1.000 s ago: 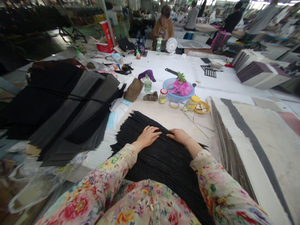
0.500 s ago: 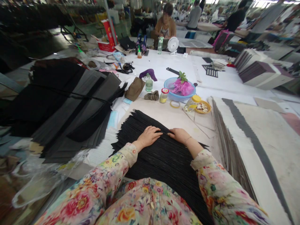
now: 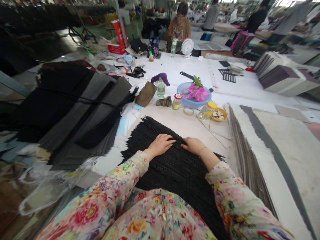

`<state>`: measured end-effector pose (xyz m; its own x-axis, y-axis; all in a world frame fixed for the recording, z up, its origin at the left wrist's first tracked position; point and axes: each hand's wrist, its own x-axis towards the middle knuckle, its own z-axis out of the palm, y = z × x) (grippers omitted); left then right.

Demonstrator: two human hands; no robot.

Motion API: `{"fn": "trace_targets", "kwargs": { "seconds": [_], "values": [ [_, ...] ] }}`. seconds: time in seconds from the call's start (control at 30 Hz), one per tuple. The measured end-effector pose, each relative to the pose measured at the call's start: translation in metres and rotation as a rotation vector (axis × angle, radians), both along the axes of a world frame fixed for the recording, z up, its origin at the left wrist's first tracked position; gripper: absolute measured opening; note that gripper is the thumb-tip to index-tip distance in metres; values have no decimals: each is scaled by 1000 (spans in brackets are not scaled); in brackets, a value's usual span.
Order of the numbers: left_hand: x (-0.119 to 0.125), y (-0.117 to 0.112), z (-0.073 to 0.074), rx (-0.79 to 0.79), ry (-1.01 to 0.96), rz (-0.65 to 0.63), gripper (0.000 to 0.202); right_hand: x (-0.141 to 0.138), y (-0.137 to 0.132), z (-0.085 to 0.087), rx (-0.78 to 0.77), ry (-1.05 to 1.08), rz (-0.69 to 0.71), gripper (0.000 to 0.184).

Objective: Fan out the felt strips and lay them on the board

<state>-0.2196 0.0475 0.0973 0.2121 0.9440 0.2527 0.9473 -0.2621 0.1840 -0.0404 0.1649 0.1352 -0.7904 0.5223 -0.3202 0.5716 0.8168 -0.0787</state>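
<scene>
A wide stack of thin black strips point(image 3: 170, 173) lies fanned in front of me, its left ends jagged. My left hand point(image 3: 161, 145) rests flat on top of it, fingers stretched out to the right. At the stack's far edge is my right hand point(image 3: 193, 145), fingers bent over the upper strips and thumb on the near side. Its fingertips partly hide what they grip. The fingertips of both hands are a short way apart.
To the left lies a tied bundle of black and grey pieces point(image 3: 82, 113). A tall pile of pale sheets point(image 3: 282, 156) stands right. Beyond the stack are a blue basin point(image 3: 182, 96), a red-lidded jar point(image 3: 176, 101), a tape roll point(image 3: 188, 111) and a yellow bowl point(image 3: 225, 116). A person point(image 3: 180, 25) sits opposite.
The whole view has shifted slightly, so the scene sits a little further right. Both hands stay at nearly the same place on the black strips.
</scene>
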Motion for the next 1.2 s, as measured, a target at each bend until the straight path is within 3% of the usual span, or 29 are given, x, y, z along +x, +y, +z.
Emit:
{"fn": "trace_targets", "kwargs": {
  "seconds": [0.47, 0.63, 0.83, 1.2],
  "values": [
    [-1, 1, -3, -13, -18, -3, 32, 5, 1, -2, -11, 21, 9, 46],
    [-1, 0, -2, -7, -22, -9, 31, 4, -1, -2, -11, 14, 4, 44],
    [-1, -2, -4, 7, -17, -112, 31, 5, -4, -3, -5, 23, -15, 39],
    [-1, -3, -2, 18, -30, -113, 31, 5, -8, -2, -17, 37, -21, 41]
  ]
}}
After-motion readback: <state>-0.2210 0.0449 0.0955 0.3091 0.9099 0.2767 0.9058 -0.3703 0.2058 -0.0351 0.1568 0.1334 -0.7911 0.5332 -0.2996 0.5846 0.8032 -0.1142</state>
